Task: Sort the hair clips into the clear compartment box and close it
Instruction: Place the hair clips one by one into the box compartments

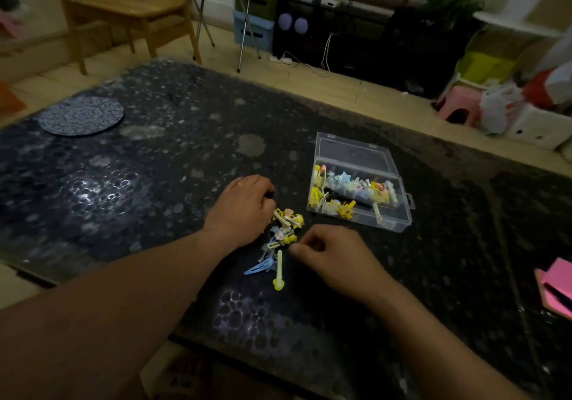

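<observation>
I see the clear box point(398, 220) open, part-filled with clips point(349, 189); left hand point(244, 207) and right hand point(329, 255) curl at the loose pile point(283, 232), grasp unclear.

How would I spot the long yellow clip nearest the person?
On the dark table, find the clip pile between the left hand and right hand. At its near edge, beside a blue clip, lies the long yellow clip: the only straight pale stick, round-ended.
</observation>
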`<state>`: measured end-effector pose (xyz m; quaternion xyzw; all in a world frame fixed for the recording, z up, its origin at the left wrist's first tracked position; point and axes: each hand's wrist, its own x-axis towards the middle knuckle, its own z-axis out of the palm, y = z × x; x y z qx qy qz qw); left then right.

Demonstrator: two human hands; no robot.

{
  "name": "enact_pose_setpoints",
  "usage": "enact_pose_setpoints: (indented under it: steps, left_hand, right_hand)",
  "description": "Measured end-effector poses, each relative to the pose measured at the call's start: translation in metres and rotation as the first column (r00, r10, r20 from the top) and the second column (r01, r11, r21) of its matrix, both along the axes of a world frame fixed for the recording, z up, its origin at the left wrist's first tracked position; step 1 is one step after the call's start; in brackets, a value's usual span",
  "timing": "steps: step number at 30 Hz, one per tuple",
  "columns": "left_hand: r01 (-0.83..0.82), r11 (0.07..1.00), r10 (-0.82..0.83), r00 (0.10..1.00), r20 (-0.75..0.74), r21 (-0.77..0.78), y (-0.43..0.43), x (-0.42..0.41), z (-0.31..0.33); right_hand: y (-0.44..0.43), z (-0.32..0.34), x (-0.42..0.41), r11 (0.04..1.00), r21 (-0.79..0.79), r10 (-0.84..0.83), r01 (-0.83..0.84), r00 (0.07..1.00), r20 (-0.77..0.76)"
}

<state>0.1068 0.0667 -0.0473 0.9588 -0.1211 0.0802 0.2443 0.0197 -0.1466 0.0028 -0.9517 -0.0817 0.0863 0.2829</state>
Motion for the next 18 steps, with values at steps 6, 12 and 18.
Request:
enact_pose_setpoints:
  steps: [6, 12, 18]
  left_hand:
    - [0.006, 1.0, -0.006, 1.0, 0.008, -0.002, 0.0, 0.0, -0.001]
    - [0.014, 1.0, -0.014, 1.0, 0.022, -0.003, -0.001, 0.0, -0.001]
    - [0.01, 1.0, -0.01, 1.0, 0.025, -0.003, 0.0, 0.001, -0.002]
  right_hand:
    - [0.018, -0.005, -0.004, 0.986, -0.11, 0.119, -0.128, 0.989, -0.085]
    - [0.005, -0.003, 0.005, 0.993, 0.001, 0.114, -0.115, 0.988, -0.104]
    - [-0.007, -0.005, 0.0, 0.944, 0.305, -0.098, 0.127, 0.989, -0.108]
